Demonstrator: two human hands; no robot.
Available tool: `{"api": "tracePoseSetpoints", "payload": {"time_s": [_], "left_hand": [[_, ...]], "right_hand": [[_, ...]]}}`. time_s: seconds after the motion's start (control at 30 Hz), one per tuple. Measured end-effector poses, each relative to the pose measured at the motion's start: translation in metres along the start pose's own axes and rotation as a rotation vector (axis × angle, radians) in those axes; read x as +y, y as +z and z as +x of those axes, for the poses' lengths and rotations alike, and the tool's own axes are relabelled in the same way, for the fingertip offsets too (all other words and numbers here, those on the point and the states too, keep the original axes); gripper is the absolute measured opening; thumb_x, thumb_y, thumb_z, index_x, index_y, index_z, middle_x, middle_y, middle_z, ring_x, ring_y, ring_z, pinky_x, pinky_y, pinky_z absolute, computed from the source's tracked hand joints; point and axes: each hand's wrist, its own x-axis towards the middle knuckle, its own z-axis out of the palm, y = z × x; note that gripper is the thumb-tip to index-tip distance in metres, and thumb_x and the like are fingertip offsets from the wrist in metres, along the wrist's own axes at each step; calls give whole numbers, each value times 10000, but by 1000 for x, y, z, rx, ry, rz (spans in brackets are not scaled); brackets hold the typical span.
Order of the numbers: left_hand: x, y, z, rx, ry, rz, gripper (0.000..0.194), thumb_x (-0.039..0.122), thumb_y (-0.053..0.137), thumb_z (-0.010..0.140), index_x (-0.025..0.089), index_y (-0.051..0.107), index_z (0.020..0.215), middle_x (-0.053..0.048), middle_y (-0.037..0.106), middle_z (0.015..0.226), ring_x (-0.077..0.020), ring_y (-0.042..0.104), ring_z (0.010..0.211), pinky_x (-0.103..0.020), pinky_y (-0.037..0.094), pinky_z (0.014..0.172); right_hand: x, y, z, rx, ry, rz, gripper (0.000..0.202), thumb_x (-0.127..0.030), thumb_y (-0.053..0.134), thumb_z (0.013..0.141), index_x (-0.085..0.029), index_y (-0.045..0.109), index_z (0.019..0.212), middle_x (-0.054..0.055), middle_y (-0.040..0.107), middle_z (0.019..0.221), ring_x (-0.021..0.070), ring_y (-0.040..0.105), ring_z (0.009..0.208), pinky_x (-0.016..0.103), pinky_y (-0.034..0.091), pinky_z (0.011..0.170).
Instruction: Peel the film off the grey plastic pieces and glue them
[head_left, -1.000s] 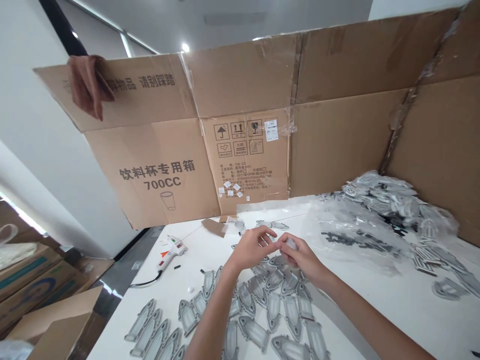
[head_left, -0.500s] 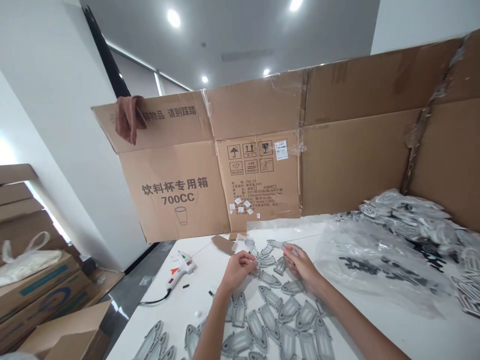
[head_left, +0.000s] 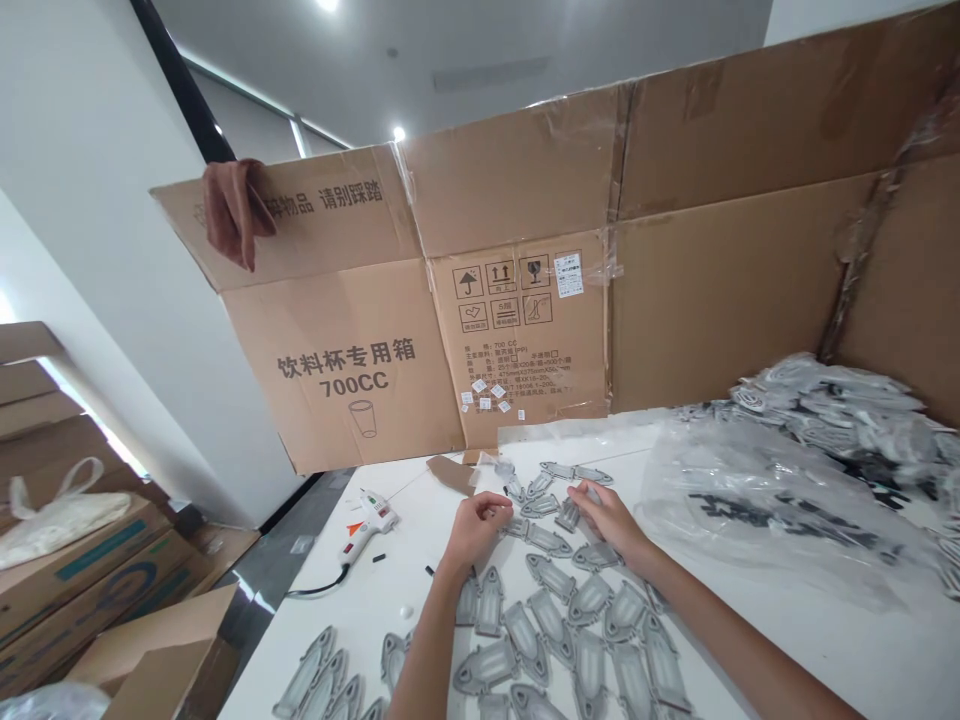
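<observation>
My left hand [head_left: 478,530] is closed in a pinch over the white table, beside the left end of a grey translucent plastic piece [head_left: 547,541] with a pointed end. Whatever lies between its fingertips is too small or hidden to name. To the right, my right hand [head_left: 613,522] also has its fingers bent together, the tips close to a short grey plastic piece [head_left: 568,514]. I cannot tell whether they grip it. Several similar pieces lie just beyond the hands, among them a joined pair [head_left: 576,472]. Many more pointed pieces [head_left: 525,640] spread over the table nearer me.
A white glue gun [head_left: 369,525] with a black cord lies at left. Clear plastic bags [head_left: 750,530] with dark parts lie at right, before a heap of grey pieces [head_left: 832,410]. Tall cardboard [head_left: 360,320] walls the back; cartons [head_left: 112,580] stand at far left.
The view has tipped slightly downward. My right hand has come slightly nearer the short grey piece; my left hand stays in nearly the same place, still pinched.
</observation>
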Motion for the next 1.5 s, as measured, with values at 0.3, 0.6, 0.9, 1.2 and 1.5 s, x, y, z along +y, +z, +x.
{"api": "tracePoseSetpoints", "payload": {"time_s": [0.3, 0.6, 0.9, 1.2, 1.5], "left_hand": [[7, 5, -2, -19, 8, 82, 357, 500, 807, 713, 149, 777, 765, -22, 662, 649, -122, 476, 595, -247, 349, 590], [9, 9, -2, 28, 28, 205, 295, 470, 737, 751, 180, 788, 769, -23, 678, 667, -146, 509, 609, -262, 379, 606], [9, 10, -3, 60, 116, 333, 170, 369, 742, 757, 223, 828, 771, -36, 702, 763, -172, 539, 681, -292, 407, 687], [9, 16, -3, 94, 190, 359, 83, 276, 756, 753, 198, 777, 773, -39, 717, 794, -171, 612, 690, -288, 473, 694], [9, 16, -3, 31, 277, 368, 153, 173, 657, 813, 213, 802, 785, -44, 747, 858, -172, 685, 762, -281, 548, 751]], "right_hand": [[-2, 1, 0, 22, -3, -4, 608, -749, 803, 760, -228, 491, 800, -96, 380, 550, 86, 248, 431, 193, 102, 422], [-4, 2, 0, 54, -12, -29, 596, -736, 816, 731, -236, 494, 771, -86, 383, 539, 101, 279, 414, 198, 142, 419], [-6, 3, -1, 81, -3, -42, 578, -728, 807, 719, -238, 504, 767, -90, 377, 515, 105, 264, 410, 209, 147, 428], [-12, 4, -3, 86, 7, -27, 578, -718, 823, 708, -237, 507, 768, -92, 372, 517, 106, 271, 409, 212, 134, 426], [-14, 2, -3, 87, 10, 63, 689, -790, 876, 665, -234, 501, 824, -100, 373, 541, 88, 241, 433, 194, 106, 414]]}}
